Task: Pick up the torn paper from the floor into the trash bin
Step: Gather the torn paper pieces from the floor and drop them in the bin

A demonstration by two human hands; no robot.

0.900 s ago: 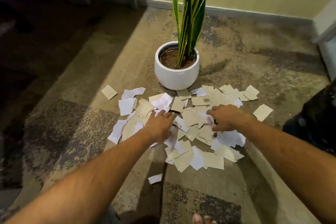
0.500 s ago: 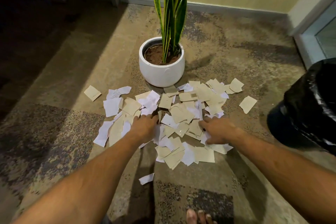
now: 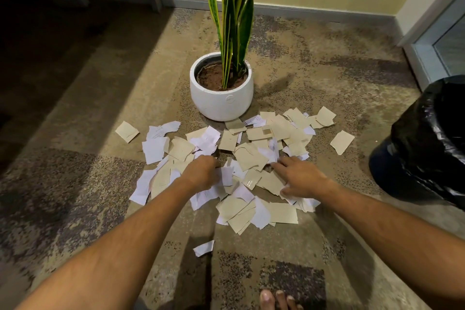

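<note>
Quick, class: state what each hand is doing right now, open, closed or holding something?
Left hand: curled, knuckles up, on the torn beige and white paper scraps; grip cannot be told.
Right hand: open, fingers spread flat on the scraps.

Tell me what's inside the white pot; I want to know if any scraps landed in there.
The white pot shows brown soil and the bases of the tall green leaves. No paper is visible on the soil, though the near rim hides the front edge of it.

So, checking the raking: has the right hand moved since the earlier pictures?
Yes. The right hand has drawn back from the pot, toward the person.
</note>
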